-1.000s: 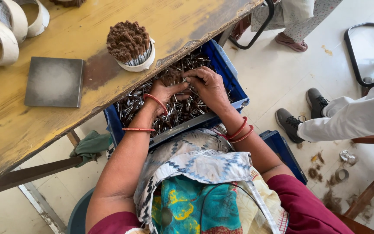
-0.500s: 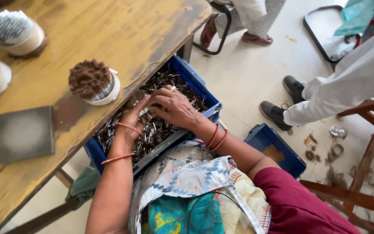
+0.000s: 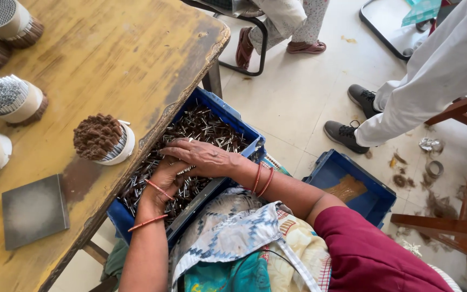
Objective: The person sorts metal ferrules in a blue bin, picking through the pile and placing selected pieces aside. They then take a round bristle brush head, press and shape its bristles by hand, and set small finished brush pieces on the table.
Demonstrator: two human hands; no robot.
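1. No labels or signs legible; flat grey square slab (image 3: 33, 211) lying on the worn yellow wooden worktop (image 3: 125, 59).
2. Blue plastic crate (image 3: 228, 116), tucked under the worktop edge on the lap, filled with thin dark metal sticks (image 3: 201, 127).
3. White ring-bound bundle of brown-tipped sticks (image 3: 102, 139) upright near the edge.
4. Left hand (image 3: 163, 181) buried among sticks, grip curled on a bunch.
5. Right hand (image 3: 204, 158) flat over them, grip width not discernible.
6. Second blue crate (image 3: 371, 186) on the floor.
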